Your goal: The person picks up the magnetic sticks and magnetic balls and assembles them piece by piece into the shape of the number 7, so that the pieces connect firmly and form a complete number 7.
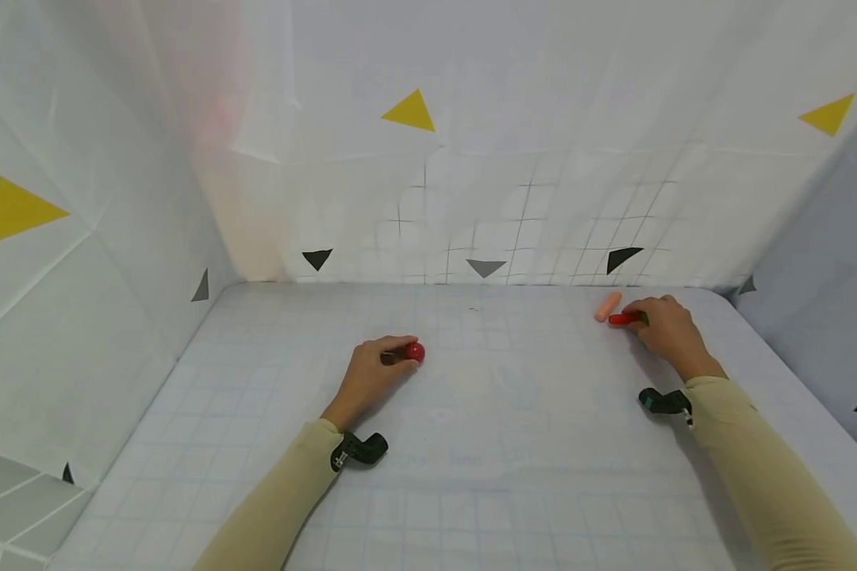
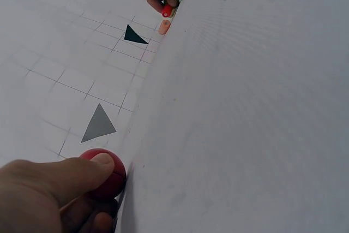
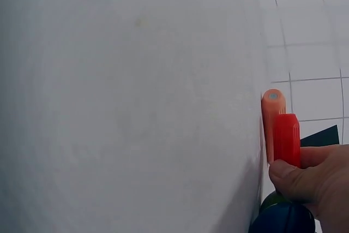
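Observation:
My left hand (image 1: 374,375) pinches a glossy red ball (image 1: 415,351) between thumb and fingers, left of the table's middle. Something dark, too unclear to name, lies between those fingers. At the table's far right, my right hand (image 1: 667,329) pinches a short red stick-like handle (image 1: 624,319) pointing left. In the right wrist view, a dark blue rounded part (image 3: 283,219) and some green show below the thumb; whether they join the red handle, I cannot tell. Just beyond its tip lies a peach-coloured stick-like piece (image 1: 608,306), which my right hand does not hold.
The pale gridded table (image 1: 500,412) meets a white sheet wall (image 1: 543,119) at its back edge. More sheeting rises at the left and right. Yellow triangles (image 1: 411,111) and dark triangles (image 1: 317,258) mark the sheets. A black wrist camera (image 1: 364,450) sits on each forearm.

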The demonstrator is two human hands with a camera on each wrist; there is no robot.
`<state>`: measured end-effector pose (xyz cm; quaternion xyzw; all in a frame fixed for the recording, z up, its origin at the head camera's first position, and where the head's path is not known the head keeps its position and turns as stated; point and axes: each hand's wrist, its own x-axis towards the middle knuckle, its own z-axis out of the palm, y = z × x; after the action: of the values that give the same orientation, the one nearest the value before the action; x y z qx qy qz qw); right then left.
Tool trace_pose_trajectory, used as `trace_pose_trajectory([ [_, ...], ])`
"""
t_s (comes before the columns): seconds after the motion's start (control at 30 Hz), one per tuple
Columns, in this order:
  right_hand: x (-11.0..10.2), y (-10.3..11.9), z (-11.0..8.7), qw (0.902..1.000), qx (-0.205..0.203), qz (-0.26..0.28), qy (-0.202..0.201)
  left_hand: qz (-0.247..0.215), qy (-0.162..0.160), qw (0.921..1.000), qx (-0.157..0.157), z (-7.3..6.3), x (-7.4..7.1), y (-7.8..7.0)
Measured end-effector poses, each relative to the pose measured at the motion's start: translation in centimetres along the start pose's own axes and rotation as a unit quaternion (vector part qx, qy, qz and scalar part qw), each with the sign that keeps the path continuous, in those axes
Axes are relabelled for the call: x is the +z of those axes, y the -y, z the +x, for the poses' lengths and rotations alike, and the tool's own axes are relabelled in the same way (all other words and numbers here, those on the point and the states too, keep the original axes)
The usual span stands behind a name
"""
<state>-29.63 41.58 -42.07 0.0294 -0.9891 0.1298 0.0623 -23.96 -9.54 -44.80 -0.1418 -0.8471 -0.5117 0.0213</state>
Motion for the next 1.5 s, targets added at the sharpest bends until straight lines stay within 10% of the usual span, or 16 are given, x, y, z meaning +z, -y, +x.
trace_pose_trajectory([
  [0.97, -0.1, 1.2, -1.0, 0.9982, -0.047, 0.013, -0.036, 0.0, 0.005, 1.0, 0.006, -0.1, 0.0, 0.1],
  [1.5, -0.7, 4.4, -1.7, 0.9881, -0.068, 0.115, -0.076, 0.001, 0.004, 1.0, 0.009, -0.1, 0.0, 0.1],
])
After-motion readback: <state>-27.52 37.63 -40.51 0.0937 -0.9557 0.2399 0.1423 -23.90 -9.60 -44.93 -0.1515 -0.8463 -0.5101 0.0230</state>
